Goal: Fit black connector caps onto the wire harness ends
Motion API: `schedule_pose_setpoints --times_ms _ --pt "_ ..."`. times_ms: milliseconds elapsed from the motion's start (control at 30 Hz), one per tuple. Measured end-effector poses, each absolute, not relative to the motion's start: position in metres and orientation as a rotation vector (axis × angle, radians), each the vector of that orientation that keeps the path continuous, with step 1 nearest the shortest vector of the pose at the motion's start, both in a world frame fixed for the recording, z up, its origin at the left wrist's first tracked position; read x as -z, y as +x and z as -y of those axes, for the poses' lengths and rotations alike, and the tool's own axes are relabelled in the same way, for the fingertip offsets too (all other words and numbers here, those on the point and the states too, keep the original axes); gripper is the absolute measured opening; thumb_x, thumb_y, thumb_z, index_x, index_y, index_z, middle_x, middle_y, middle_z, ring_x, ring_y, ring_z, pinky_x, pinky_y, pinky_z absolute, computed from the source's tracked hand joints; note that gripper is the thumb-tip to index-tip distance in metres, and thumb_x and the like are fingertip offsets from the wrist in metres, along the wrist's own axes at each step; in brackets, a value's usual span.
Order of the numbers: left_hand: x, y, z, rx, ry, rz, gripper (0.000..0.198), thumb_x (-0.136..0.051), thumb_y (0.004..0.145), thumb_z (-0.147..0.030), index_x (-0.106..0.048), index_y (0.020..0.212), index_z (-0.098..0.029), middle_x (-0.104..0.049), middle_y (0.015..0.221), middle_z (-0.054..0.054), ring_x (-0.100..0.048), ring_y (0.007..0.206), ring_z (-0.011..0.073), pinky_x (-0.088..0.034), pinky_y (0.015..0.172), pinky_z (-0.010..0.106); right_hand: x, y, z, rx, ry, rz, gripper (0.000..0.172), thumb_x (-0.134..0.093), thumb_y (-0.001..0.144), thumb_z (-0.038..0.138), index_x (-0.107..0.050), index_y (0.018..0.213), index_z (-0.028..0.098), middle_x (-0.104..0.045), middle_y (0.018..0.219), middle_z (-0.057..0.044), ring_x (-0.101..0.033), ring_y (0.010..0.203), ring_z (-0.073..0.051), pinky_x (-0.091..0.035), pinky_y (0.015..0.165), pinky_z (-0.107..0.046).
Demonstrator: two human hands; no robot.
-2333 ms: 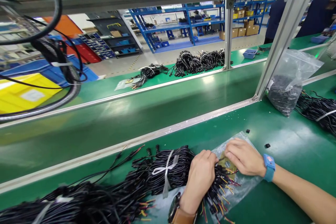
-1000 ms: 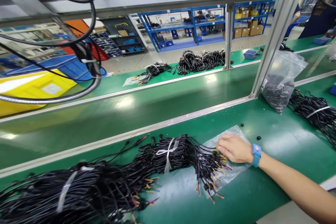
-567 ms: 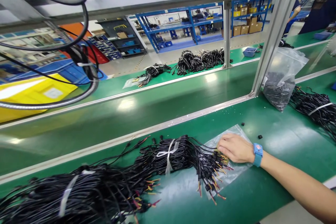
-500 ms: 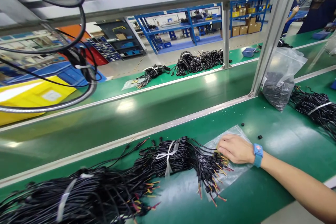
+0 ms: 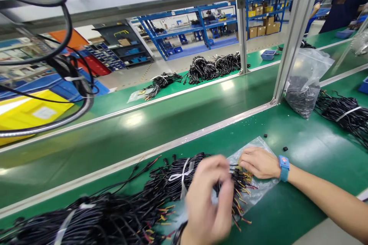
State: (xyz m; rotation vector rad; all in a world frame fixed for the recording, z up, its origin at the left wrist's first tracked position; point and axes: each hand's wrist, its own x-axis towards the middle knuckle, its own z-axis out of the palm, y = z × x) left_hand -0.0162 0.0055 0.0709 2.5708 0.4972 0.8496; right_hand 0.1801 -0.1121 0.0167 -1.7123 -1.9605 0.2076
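Cables crowd a green worktable (image 5: 324, 183), where a person's two hands meet over wire ends. At near left lies a large black bundle (image 5: 94, 218) bound with a white band, its long axis running left to right and slightly away, its yellow-and-red tips pointing right. Just beside its right end is a tied bundle (image 5: 179, 180) with a white bow, also lying lengthwise left to right, the right end angled slightly to the far side; loose wire ends (image 5: 241, 193) fan from it, bare coloured tips aimed right and toward the near edge. Left hand (image 5: 209, 199), blurred, crosses in front of the tied bundle, fingers curled and thumb apart from them; whether it touches the cables cannot be told. Right hand (image 5: 260, 162) rests above a flat clear bag (image 5: 258, 195), fingers bent and drawn together where a black cable reaches them from the left; what it pinches, if anything, is hidden. Blue strap (image 5: 284, 166) circles that wrist. Farther right sit small black pieces (image 5: 285, 148), an upright filled bag (image 5: 304, 92) and another banded bundle (image 5: 347, 115), stretching from far left to near right.
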Motion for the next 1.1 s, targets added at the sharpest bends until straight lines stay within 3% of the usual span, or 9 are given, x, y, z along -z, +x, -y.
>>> schedule_pose_setpoints --times_ms 100,167,333,667,900,1100 --pt "-0.056 0.003 -0.018 -0.678 2.655 -0.371 0.014 -0.054 0.099 -0.027 -0.067 0.096 -0.025 -0.067 0.099 0.004 -0.062 0.086 0.0183 -0.055 0.080 0.037 -0.019 0.181 0.112 -0.213 -1.724 1.953 0.035 -0.031 0.109 0.033 -0.058 0.091 0.019 -0.061 0.085 -0.006 -0.053 0.078 -0.020 -0.042 0.076 -0.032" --pt "-0.046 0.011 -0.025 -0.490 2.750 -0.290 0.023 -0.050 0.098 -0.014 -0.065 0.085 -0.024 -0.063 0.084 0.002 -0.058 0.079 0.0187 -0.050 0.075 0.035 -0.020 0.181 0.113 -0.219 -1.715 1.952 0.037 -0.029 0.109 0.033 -0.058 0.091 0.019 -0.060 0.084 -0.006 -0.052 0.077 -0.020 -0.042 0.075 -0.032" --pt "-0.034 0.016 -0.027 -0.064 2.958 -0.337 0.018 -0.049 0.097 -0.012 -0.062 0.090 -0.021 -0.062 0.094 0.004 -0.054 0.093 0.0228 -0.041 0.080 0.037 -0.018 0.183 0.114 -0.263 -1.712 1.944 0.038 -0.028 0.109 0.034 -0.058 0.091 0.019 -0.059 0.083 -0.005 -0.052 0.077 -0.020 -0.042 0.075 -0.032" --pt "-0.031 0.017 -0.025 -0.112 2.983 -0.317 0.020 -0.046 0.096 -0.010 -0.058 0.084 -0.021 -0.059 0.084 0.003 -0.054 0.083 0.0215 -0.038 0.080 0.037 -0.020 0.190 0.118 -0.229 -1.669 1.909 0.040 -0.028 0.109 0.035 -0.059 0.088 0.020 -0.058 0.078 -0.006 -0.050 0.074 -0.021 -0.043 0.075 -0.035" --pt "-0.030 0.019 -0.029 -0.029 2.975 -0.324 0.021 -0.045 0.096 -0.011 -0.060 0.086 -0.021 -0.064 0.082 0.002 -0.062 0.073 0.0184 -0.037 0.065 0.033 -0.019 0.187 0.118 -0.215 -1.672 1.926 0.037 -0.031 0.108 0.034 -0.059 0.088 0.020 -0.058 0.079 -0.005 -0.051 0.074 -0.021 -0.043 0.074 -0.035" --pt "-0.033 0.025 -0.029 0.075 2.994 -0.391 0.022 -0.047 0.096 -0.015 -0.064 0.084 -0.020 -0.069 0.078 0.005 -0.067 0.070 0.0206 -0.035 0.060 0.032 -0.016 0.184 0.117 -0.122 -1.751 1.886 0.037 -0.032 0.108 0.034 -0.059 0.087 0.020 -0.058 0.078 -0.006 -0.051 0.074 -0.021 -0.041 0.073 -0.035"
